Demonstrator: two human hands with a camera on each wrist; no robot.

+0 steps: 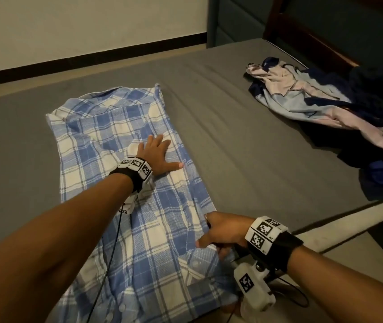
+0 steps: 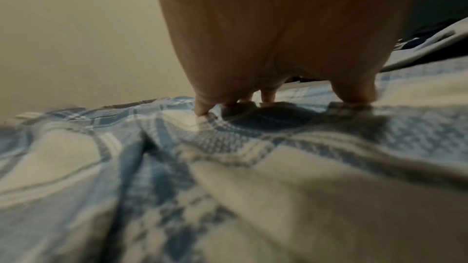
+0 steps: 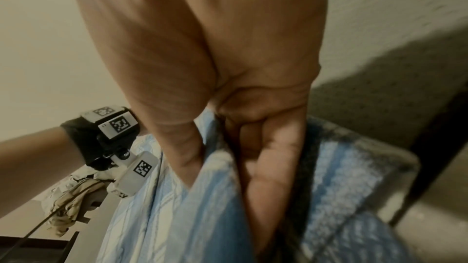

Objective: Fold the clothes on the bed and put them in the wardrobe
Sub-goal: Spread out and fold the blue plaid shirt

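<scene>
A blue and white plaid shirt (image 1: 106,145) lies lengthwise on the grey bed, narrowed with its sides folded in. My left hand (image 1: 160,155) lies flat on its middle, fingers spread and pressing the cloth; the left wrist view shows the fingertips (image 2: 202,111) on the plaid shirt (image 2: 228,187). My right hand (image 1: 218,231) is at the shirt's right edge near the bed's front. In the right wrist view its thumb and fingers (image 3: 268,159) pinch a fold of the plaid shirt (image 3: 210,207).
A heap of unfolded clothes (image 1: 325,101), pale pink, light blue and navy, lies at the bed's far right by the dark headboard (image 1: 302,36). Bare grey sheet (image 1: 244,141) lies between the shirt and the heap. The floor and a wall skirting run behind the bed.
</scene>
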